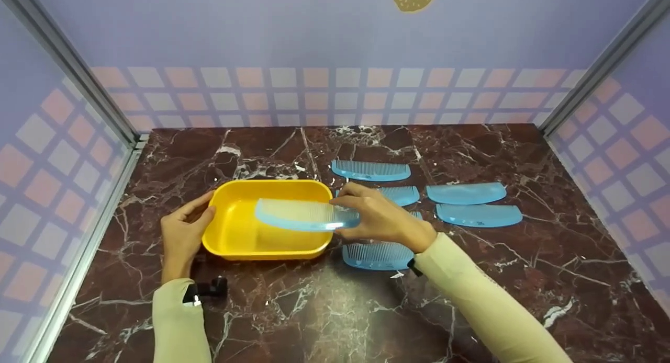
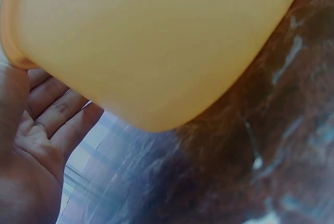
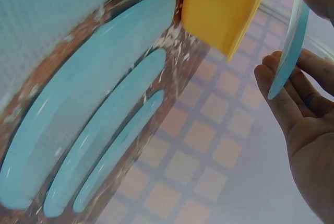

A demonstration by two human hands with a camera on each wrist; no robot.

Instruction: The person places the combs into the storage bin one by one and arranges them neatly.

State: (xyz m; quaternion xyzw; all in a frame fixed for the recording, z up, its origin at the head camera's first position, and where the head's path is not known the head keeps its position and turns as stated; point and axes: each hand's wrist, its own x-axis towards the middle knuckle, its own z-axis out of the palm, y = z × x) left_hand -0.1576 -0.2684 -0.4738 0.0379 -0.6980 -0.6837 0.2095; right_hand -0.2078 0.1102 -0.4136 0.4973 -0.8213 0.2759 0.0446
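**Holding a translucent blue comb [image 1: 293,217] over a yellow plastic tub [image 1: 267,256]**

The person's right hand [image 1: 384,216] pinched the comb at one end between thumb and fingers, its other end reaching above the tub's interior. The left hand [image 1: 183,232] was partly closed on the tub's left end, thumb at the rim and fingers along the outside. Beside the tub, six more blue combs [image 1: 479,216] lay in two columns on the marbled tabletop [image 1: 314,321], some partly behind the right hand.
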